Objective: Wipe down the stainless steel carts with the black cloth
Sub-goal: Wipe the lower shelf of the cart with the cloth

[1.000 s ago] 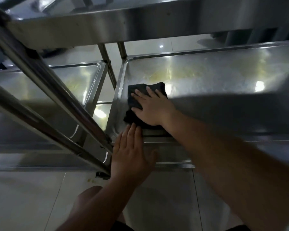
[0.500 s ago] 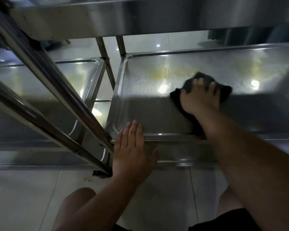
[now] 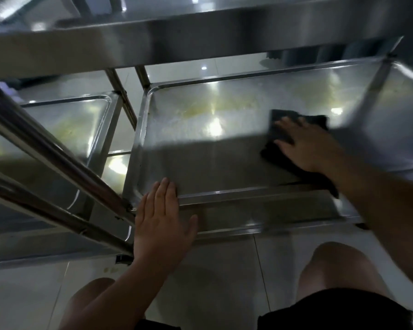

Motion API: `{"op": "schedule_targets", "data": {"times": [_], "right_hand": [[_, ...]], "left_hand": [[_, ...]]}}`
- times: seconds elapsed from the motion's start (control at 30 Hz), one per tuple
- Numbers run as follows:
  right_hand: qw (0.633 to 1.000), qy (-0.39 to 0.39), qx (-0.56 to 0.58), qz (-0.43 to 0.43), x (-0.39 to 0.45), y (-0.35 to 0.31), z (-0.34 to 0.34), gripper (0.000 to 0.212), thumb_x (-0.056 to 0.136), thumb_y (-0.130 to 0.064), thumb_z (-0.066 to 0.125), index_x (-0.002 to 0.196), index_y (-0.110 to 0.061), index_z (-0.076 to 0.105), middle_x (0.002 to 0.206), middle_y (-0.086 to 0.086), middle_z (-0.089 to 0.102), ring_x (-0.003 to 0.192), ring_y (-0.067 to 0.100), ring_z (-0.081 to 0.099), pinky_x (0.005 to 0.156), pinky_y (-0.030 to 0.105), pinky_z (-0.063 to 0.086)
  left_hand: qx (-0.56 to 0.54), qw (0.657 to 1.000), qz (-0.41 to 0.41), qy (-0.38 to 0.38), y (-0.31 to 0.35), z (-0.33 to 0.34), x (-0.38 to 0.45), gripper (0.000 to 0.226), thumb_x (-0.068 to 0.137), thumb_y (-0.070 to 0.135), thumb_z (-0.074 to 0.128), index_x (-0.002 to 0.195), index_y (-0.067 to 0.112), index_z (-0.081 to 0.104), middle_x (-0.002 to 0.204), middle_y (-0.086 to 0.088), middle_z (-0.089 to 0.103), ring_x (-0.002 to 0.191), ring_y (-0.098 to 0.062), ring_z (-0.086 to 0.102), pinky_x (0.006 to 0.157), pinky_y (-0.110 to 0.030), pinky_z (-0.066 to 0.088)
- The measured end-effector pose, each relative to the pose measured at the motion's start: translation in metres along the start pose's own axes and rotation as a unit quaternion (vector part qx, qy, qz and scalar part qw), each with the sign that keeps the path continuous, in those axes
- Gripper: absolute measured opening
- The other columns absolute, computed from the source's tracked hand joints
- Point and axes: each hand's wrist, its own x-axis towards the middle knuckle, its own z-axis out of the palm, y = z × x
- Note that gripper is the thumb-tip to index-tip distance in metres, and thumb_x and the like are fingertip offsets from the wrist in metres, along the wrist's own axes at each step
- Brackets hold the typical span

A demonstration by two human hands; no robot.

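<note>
Two carts in view, neither finished. Your right hand (image 3: 308,146), fingers flat and spread, presses black cloth (image 3: 281,132) on lower shelf (image 3: 200,167), right side. Yellowish film remains at back. Left hand (image 3: 161,222), fingers together, braces rim. Neighbouring cart (image 3: 65,120) looks unwiped.

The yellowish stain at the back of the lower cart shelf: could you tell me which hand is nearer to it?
Right. The right hand presses the black cloth on the shelf just right of the yellowish stain; the left hand rests flat on the shelf's front rim.
</note>
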Motion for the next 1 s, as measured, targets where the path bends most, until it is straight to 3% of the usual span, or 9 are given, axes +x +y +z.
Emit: {"op": "schedule_targets", "data": {"times": [0.13, 0.2, 0.27, 0.43, 0.6, 0.7, 0.8, 0.87, 1.0], "right_hand": [[0.970, -0.026, 0.015, 0.242, -0.025, 0.096, -0.017, 0.075, 0.099, -0.067, 0.019, 0.164, -0.031, 0.014, 0.174, -0.005, 0.006, 0.159, 0.033, 0.006, 0.126, 0.056, 0.012], [0.955, -0.040, 0.031, 0.293, -0.028, 0.097, -0.017, 0.079, 0.098, -0.068, 0.015, 0.166, -0.028, 0.008, 0.174, -0.006, -0.001, 0.159, 0.033, -0.001, 0.126, 0.057, 0.006], [0.956, -0.036, 0.046, 0.288, -0.026, 0.073, -0.015, 0.083, 0.097, -0.072, 0.014, 0.166, -0.025, 0.007, 0.174, -0.005, -0.001, 0.159, 0.035, -0.002, 0.127, 0.056, 0.004], [0.995, -0.025, 0.040, 0.085, -0.038, -0.038, 0.005, 0.101, 0.086, -0.087, 0.012, 0.165, -0.025, 0.014, 0.174, -0.004, 0.007, 0.159, 0.032, 0.004, 0.127, 0.052, 0.006], [0.987, -0.111, 0.047, -0.108, -0.053, -0.130, 0.015, 0.114, 0.075, -0.099, 0.003, 0.165, -0.030, -0.001, 0.173, -0.009, -0.008, 0.159, 0.022, -0.011, 0.127, 0.045, -0.005], [0.967, -0.128, 0.029, -0.220, -0.070, -0.150, 0.020, 0.120, 0.075, -0.101, 0.027, 0.166, -0.028, 0.000, 0.173, -0.010, -0.006, 0.159, 0.021, -0.012, 0.128, 0.045, -0.005], [0.963, -0.078, -0.029, -0.258, -0.078, -0.149, 0.027, 0.103, 0.093, -0.056, 0.063, 0.166, -0.023, -0.001, 0.174, -0.004, -0.003, 0.159, 0.027, -0.005, 0.129, 0.044, 0.001], [0.964, -0.061, -0.038, -0.256, -0.080, -0.149, 0.028, 0.087, 0.102, -0.034, 0.056, 0.166, -0.021, -0.002, 0.174, -0.002, -0.002, 0.160, 0.030, -0.004, 0.129, 0.044, 0.004], [0.962, -0.051, -0.043, -0.266, -0.086, -0.151, 0.032, 0.074, 0.106, -0.019, 0.044, 0.166, -0.016, 0.001, 0.174, 0.002, 0.002, 0.159, 0.032, 0.001, 0.129, 0.045, 0.010]], "left_hand": [[0.004, 1.000, -0.002, 0.006, 0.001, 0.001, -0.002, 0.090, 0.092, 0.063, 0.053, 0.160, 0.010, 0.030, 0.166, -0.011, 0.033, 0.157, -0.028, 0.025, 0.129, -0.041, 0.004], [0.007, 1.000, -0.008, 0.008, 0.003, 0.000, -0.001, 0.090, 0.091, 0.064, 0.052, 0.160, 0.009, 0.030, 0.166, -0.012, 0.034, 0.158, -0.029, 0.025, 0.130, -0.045, 0.010], [0.005, 1.000, -0.013, 0.009, 0.005, -0.001, 0.000, 0.090, 0.090, 0.061, 0.054, 0.158, 0.008, 0.032, 0.165, -0.013, 0.036, 0.157, -0.030, 0.027, 0.129, -0.048, 0.015], [0.004, 1.000, -0.011, 0.001, 0.006, -0.003, 0.001, 0.093, 0.086, 0.054, 0.069, 0.157, 0.007, 0.034, 0.164, -0.014, 0.038, 0.156, -0.031, 0.028, 0.129, -0.049, 0.016], [0.003, 1.000, -0.008, -0.013, 0.006, -0.008, 0.002, 0.098, 0.079, 0.050, 0.077, 0.157, 0.006, 0.035, 0.163, -0.015, 0.040, 0.155, -0.032, 0.029, 0.128, -0.048, 0.017], [0.000, 1.000, 0.002, -0.010, 0.004, -0.008, 0.002, 0.100, 0.080, 0.051, 0.078, 0.157, 0.005, 0.034, 0.162, -0.016, 0.039, 0.155, -0.033, 0.030, 0.128, -0.049, 0.019], [0.014, 1.000, 0.003, -0.025, 0.004, -0.008, 0.001, 0.103, 0.081, 0.053, 0.076, 0.159, 0.007, 0.028, 0.165, -0.016, 0.035, 0.157, -0.032, 0.025, 0.129, -0.049, 0.017], [0.018, 0.999, 0.005, -0.036, 0.004, -0.008, 0.001, 0.107, 0.080, 0.054, 0.076, 0.161, 0.007, 0.025, 0.167, -0.015, 0.032, 0.158, -0.032, 0.023, 0.129, -0.048, 0.014], [0.022, 0.998, 0.014, -0.062, 0.000, -0.009, 0.001, 0.113, 0.079, 0.056, 0.077, 0.164, 0.006, 0.021, 0.171, -0.016, 0.027, 0.160, -0.032, 0.019, 0.130, -0.049, 0.013]]}}
